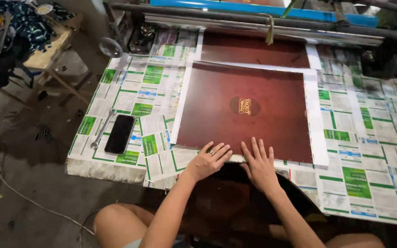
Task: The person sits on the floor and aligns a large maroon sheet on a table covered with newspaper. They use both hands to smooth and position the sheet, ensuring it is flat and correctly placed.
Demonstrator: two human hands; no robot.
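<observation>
Left hand point(209, 158): flat, fingers spread, pressing the near edge of the dark red printed sheet point(246, 108) — grasping nothing, a ring on one finger.
Right hand point(259, 161): open and flat just beside the left, fingertips on the same edge, seemingly to keep the sheet square and still.
Sheet: lies face up on a white-bordered stack, an oval emblem at its middle.
Surface point(373, 151): covered in taped green-and-white printed paper, probably as protection.
Aside: a black phone point(119, 133) and a wrench point(102, 129) rest well left — out of the way.
</observation>
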